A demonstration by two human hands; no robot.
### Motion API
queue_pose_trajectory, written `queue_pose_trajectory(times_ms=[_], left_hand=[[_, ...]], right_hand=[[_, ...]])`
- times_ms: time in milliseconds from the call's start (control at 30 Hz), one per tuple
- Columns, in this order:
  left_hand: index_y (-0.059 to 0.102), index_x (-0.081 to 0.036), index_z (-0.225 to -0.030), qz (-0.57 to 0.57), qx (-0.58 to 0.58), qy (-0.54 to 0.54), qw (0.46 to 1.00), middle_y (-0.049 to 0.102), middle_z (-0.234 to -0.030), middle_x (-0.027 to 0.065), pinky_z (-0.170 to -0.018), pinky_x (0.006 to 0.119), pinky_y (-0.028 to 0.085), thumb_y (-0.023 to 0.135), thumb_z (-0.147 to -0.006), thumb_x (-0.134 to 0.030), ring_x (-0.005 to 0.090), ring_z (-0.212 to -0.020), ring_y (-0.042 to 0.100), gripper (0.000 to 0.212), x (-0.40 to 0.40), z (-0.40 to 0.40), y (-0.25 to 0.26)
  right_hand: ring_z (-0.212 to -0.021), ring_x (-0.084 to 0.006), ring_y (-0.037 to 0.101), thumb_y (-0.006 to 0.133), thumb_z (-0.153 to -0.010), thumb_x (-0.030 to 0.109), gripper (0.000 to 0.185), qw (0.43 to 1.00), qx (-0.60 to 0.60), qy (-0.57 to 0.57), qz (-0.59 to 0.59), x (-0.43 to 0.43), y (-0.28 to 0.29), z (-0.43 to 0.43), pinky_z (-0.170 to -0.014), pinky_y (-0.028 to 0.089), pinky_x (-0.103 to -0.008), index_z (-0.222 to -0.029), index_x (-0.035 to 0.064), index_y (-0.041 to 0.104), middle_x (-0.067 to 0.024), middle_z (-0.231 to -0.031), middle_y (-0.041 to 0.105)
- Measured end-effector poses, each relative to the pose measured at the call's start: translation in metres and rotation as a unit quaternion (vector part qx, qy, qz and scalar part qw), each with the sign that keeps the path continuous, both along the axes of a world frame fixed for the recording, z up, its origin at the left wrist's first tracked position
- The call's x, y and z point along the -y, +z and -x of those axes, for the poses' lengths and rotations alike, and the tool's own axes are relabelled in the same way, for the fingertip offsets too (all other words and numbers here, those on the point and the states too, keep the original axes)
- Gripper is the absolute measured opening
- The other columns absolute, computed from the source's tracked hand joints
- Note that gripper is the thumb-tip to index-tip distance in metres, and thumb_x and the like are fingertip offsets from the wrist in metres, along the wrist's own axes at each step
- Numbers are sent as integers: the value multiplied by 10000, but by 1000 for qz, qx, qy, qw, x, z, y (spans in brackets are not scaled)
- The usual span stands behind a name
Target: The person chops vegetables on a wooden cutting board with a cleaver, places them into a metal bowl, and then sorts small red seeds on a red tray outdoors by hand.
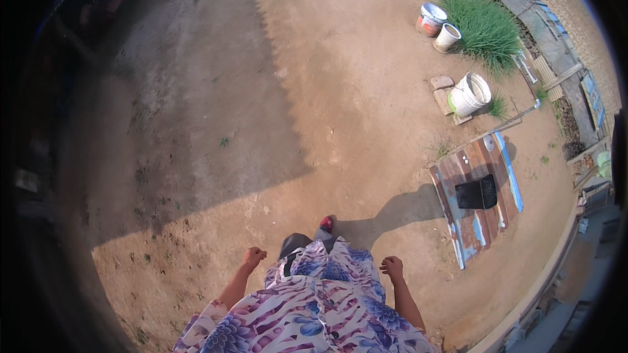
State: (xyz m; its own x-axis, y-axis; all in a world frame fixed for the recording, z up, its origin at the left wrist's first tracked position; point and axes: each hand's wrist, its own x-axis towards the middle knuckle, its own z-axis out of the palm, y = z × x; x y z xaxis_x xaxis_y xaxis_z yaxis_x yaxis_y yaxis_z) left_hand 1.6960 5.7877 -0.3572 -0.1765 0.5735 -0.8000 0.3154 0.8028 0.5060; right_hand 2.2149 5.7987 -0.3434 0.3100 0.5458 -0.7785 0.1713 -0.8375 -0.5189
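Observation:
My left hand [254, 258] hangs beside my hip, its fingers curled in and no object showing in it. On the other side my right hand [392, 266] hangs over bare ground, empty, with fingers loosely bent and a little apart. Between them is a flower-printed shirt [314, 309] above dark trousers [293, 244], and one red shoe [326, 223] shows on the dirt. To the right of my right hand lies a worn metal-sheet cover [473, 233] with a black plastic container [477, 192] on it. Neither hand touches these.
Farther off on the right stand a white bucket [469, 94] beside bricks [442, 83], a paint bucket [431, 18], a smaller pot [447, 38] and a green grassy clump [483, 29]. A thin pipe [520, 115] runs past the cover. Low walls and scrap boards [554, 34] line the right edge.

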Motion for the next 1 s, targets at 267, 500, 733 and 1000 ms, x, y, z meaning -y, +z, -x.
queue_pose_trajectory(times_ms=[267, 500, 733, 1000], left_hand=[[666, -45, -774, 72, 13, 158, 985, 687, -744, 60, -564, 279, 486, 680, -786, -278, 149, -637, 622, 234, -122, -4, -21], [692, -52, -680, 92, -84, 61, 990, 675, -666, 91, -577, 329, 504, 692, -683, -311, 175, -605, 640, 259, -316, 65, -58], [691, -24, -799, -109, -82, 33, 990, 680, -757, 112, -676, 329, 477, 645, -763, -283, 194, -716, 626, 265, -686, 93, -21], [686, -16, -813, -131, -43, 62, 989, 674, -754, 90, -699, 311, 474, 642, -776, -246, 157, -733, 613, 237, -938, 78, -22]], right_hand=[[-627, -167, 662, 555, -824, 101, 155, 986, 36, 133, -94, -339, 3, -10, -488, 516, -266, -949, 20, 597, -76, -795, 642], [-624, -225, 666, 580, -828, 103, 220, 994, -46, 96, 10, -465, -7, 56, -497, 531, -298, -1005, -28, 591, -126, -820, 650], [-776, -211, 671, 623, -798, 244, 242, 965, 106, 237, -39, -511, -49, 63, -691, 506, -332, -894, 40, 711, -91, -818, 705], [-762, -231, 680, 624, -784, 235, 228, 996, 40, 78, -22, -694, -104, 66, -647, 514, -346, -829, 25, 700, -110, -766, 690]])
